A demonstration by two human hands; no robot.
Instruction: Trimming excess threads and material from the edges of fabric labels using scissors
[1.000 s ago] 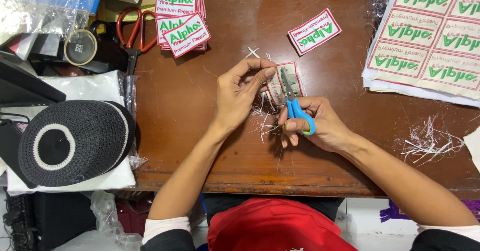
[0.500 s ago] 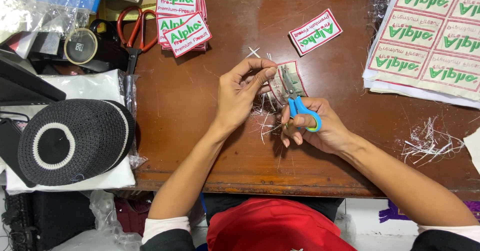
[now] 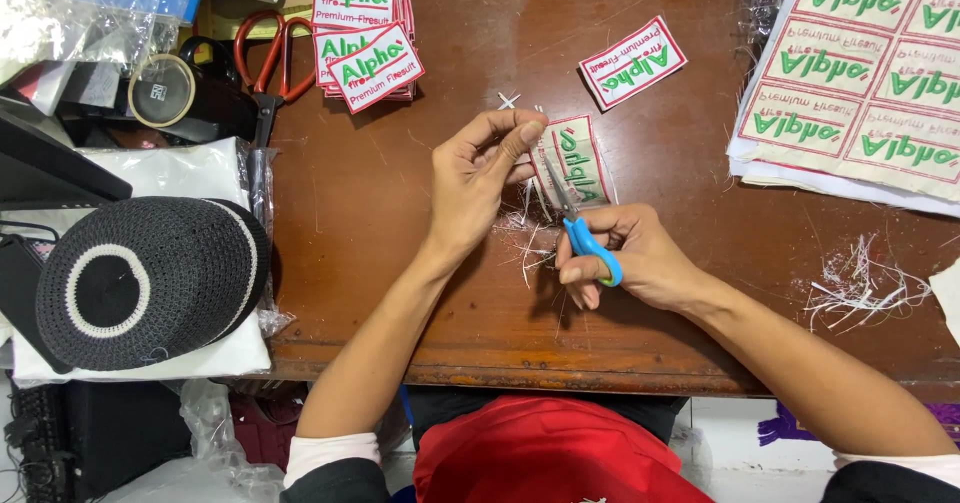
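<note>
An embroidered patch (image 3: 580,158) stands tilted above the middle of the brown table (image 3: 380,223), its left edge pinched in the left hand (image 3: 478,178). The right hand (image 3: 630,258) grips blue-handled scissors (image 3: 580,231), blades at the patch's lower edge. Thread scraps (image 3: 855,283) lie right; bare wood lies left of the left hand. A stack of patches (image 3: 365,33) sits well apart.

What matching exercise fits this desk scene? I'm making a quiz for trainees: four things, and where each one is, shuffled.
Things:
1. blue-handled scissors
2. red-handled scissors
3. knitted cap
4. patch being trimmed

Places:
A. pinched by the left hand
B. lying beside the stack of patches
C. in the right hand
D. on white cloth at the table's left end

Pairs: 1-C, 2-B, 3-D, 4-A
</note>
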